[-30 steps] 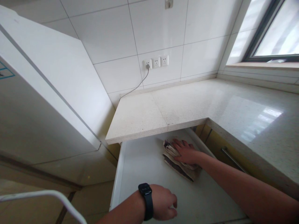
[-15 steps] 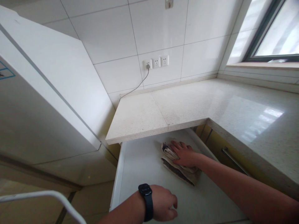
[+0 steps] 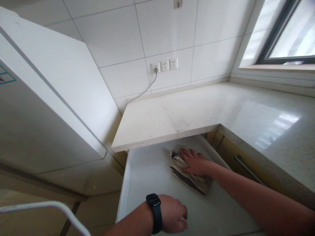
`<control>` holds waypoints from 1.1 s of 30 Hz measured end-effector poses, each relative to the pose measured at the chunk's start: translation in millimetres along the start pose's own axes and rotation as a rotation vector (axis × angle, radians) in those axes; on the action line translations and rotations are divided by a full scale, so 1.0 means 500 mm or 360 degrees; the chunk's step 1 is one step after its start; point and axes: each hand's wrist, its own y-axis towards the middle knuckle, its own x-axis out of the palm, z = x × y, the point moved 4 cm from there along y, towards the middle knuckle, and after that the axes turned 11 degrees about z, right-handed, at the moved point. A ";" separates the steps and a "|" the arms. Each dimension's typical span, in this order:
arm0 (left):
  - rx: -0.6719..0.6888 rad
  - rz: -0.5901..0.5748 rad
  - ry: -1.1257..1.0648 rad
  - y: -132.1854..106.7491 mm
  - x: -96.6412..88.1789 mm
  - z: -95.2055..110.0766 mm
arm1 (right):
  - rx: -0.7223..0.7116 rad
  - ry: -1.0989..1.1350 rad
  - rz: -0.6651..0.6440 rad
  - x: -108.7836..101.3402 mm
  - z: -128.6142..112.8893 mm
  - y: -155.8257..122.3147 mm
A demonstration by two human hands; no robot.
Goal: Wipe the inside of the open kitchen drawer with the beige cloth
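My right hand lies over a folded brown-and-dark cloth and presses it against the bottom of a pulled-out white drawer. Its fingers spread across the far part of the cloth, with their tips bent down on it. The cloth's near flap shows a dark edge. My left hand, with a black watch on the wrist, hovers over the drawer's near left part. Its fingers are loosely bent, a gap shows between thumb and forefinger, and nothing is visible in them.
A pale stone countertop overhangs the back of the drawer and turns along the right. A cabinet handle sits below it. On the left stands a white fridge-like cabinet. A grey cord hangs from a wall socket.
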 end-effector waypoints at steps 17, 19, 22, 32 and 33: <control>0.0000 0.0041 -0.0018 0.000 0.004 -0.005 | 0.0001 0.0025 0.0000 -0.002 -0.002 0.000; -0.0004 0.0030 -0.0026 -0.001 0.001 -0.003 | 0.0006 0.0019 -0.0018 -0.002 -0.002 0.000; -0.0009 0.0010 -0.0031 -0.002 -0.003 0.000 | 0.0007 0.0014 -0.0018 -0.004 -0.003 0.000; 0.0009 0.0064 -0.0019 0.002 0.012 -0.009 | -0.0001 0.0013 -0.0009 -0.005 -0.004 -0.001; 0.0007 0.0058 -0.0023 0.002 0.011 -0.008 | 0.0002 0.0014 -0.0007 -0.005 -0.004 -0.001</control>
